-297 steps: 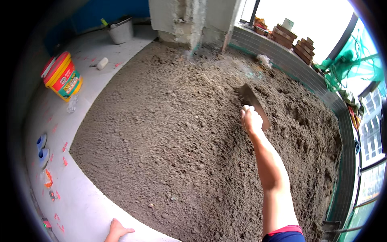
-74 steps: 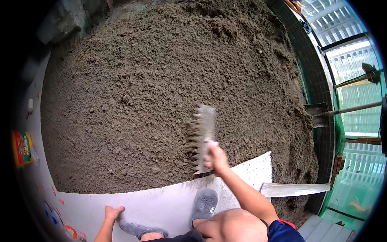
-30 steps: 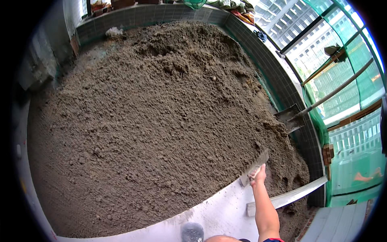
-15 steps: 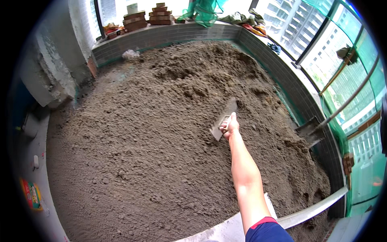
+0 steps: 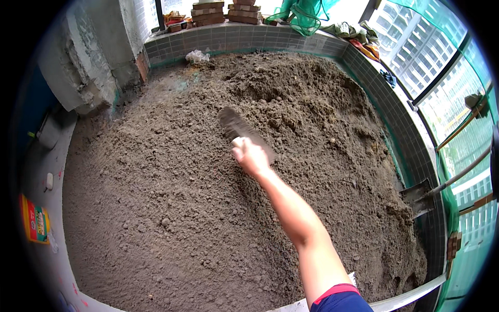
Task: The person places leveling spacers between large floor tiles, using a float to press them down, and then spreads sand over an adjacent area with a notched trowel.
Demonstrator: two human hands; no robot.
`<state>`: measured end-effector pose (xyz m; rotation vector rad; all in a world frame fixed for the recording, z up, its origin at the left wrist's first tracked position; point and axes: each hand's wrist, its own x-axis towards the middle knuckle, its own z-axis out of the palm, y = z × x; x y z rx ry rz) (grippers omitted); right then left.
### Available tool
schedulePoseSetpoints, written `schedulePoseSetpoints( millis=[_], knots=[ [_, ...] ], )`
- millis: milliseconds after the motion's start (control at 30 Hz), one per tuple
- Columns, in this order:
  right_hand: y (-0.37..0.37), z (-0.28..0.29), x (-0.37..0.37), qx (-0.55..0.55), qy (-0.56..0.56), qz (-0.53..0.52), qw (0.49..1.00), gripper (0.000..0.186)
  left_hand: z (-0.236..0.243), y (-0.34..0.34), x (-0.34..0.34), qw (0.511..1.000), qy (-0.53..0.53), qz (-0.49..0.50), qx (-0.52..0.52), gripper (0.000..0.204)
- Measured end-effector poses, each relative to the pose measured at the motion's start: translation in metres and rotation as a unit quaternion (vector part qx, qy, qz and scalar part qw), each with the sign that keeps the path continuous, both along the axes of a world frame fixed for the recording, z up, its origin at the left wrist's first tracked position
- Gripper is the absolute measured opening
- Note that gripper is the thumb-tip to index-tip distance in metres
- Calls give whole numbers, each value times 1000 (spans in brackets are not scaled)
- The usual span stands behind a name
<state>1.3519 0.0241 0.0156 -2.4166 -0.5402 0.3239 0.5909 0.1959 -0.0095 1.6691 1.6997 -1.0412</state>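
Observation:
My right hand [image 5: 251, 156] is closed round the handle of a plastering trowel [image 5: 238, 125], the arm stretched out over the floor. The trowel's long flat blade is smeared with grey mortar and slightly blurred. It is over a broad bed of damp, crumbly grey-brown mortar [image 5: 156, 203]; whether the blade touches the surface I cannot tell. Around the trowel the mortar is loose and lumpy, and towards the left and front it looks flatter. My left hand is out of the picture.
A shovel [image 5: 417, 193] leans at the right wall. Low tiled walls [image 5: 218, 40] bound the bed, with stacked bricks [image 5: 208, 13], green netting [image 5: 306, 15] and cloths [image 5: 353, 32] along the ledge. A pale straight bar [image 5: 410, 294] crosses the front right. At left lies a red-and-yellow package [image 5: 35, 221].
My right hand has swept the trowel leftwards over the mortar, and the blade now slants the other way. The view has shifted, so the surroundings sit further right.

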Motion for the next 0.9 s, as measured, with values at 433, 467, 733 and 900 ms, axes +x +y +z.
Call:
schedulePoseSetpoints(
  millis=[433,467,733,900],
  knots=[
    [-237,12,150,-193,-84,-393,895,48,-11,-12,-34,996,9,-90,-7,93],
    [-226,7,149,-164,-114,-393,898,46,-13,-4,-37,995,28,-85,-37,95],
    [-79,-32,114,-96,-242,-21,965,51,-30,-8,-65,981,-58,-162,94,88],
    [-147,-27,161,-139,-191,-185,954,51,-24,-7,-47,993,-37,-114,-10,86]
  ],
)
